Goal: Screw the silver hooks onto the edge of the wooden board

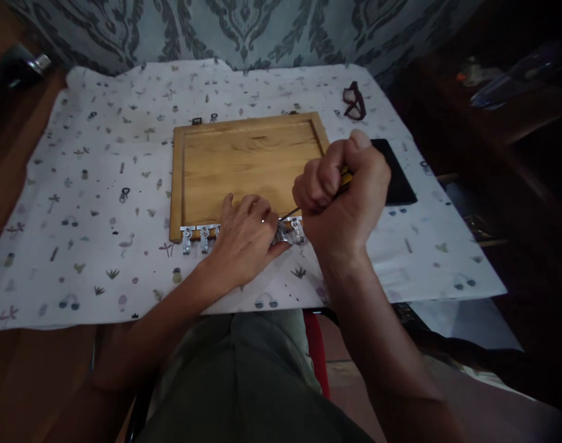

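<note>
A framed wooden board (pixel 248 166) lies on the patterned cloth, with a row of metal hooks (pixel 204 237) along its near edge. My right hand (pixel 343 191) is closed in a fist round a screwdriver with a yellow and black handle, mostly hidden by the fingers. The thin shaft (pixel 291 213) slants down to the left and its tip meets the hooks near the board's right end. My left hand (pixel 248 237) rests over the middle of the row, its fingers on the board and its thumb beside a metal hook (pixel 281 232). Whether it grips that hook is hidden.
A black flat object (pixel 391 172) lies right of the board, partly behind my right hand. Dark-framed glasses (pixel 354 101) sit at the back right of the cloth (pixel 91 215). A patterned wall covering (pixel 244 31) rises behind. Dark furniture stands at both sides.
</note>
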The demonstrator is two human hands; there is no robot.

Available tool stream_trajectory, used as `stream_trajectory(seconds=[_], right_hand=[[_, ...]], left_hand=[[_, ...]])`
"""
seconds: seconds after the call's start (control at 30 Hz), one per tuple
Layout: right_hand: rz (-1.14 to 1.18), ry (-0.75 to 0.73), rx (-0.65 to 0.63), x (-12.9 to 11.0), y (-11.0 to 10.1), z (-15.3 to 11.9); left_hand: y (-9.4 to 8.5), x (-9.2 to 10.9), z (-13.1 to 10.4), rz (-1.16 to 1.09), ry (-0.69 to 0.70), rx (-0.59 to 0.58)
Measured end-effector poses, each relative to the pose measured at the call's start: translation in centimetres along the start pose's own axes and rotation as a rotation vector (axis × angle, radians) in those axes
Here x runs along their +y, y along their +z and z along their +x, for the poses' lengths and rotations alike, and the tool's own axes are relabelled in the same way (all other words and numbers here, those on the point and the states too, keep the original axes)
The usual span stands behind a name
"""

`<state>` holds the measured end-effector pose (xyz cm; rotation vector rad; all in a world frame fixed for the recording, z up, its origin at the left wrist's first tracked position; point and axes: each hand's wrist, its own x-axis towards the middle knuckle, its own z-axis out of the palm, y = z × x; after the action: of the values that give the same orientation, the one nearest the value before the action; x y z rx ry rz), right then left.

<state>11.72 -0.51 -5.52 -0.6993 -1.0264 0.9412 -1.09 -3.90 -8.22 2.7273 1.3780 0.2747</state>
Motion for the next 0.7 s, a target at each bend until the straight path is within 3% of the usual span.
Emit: stream_trajectory(seconds=[0.2,0.3,0.7], right_hand=[[0.0,-0.083,-0.048,-1.5,0.2,-0.2],[-0.026,-0.139,-0.006,-2.2,0.1,-0.3],[0.013,-0.057,0.0,-1.4,-0.8,-0.5]], left_hand=[[0.2,-0.1,-0.1,-0.012,0.005,0.006],[0.4,-0.3,-0.2,-0.016,0.008,0.022],[0.8,-0.4,-0.2,-0.009,0.024,0.067]])
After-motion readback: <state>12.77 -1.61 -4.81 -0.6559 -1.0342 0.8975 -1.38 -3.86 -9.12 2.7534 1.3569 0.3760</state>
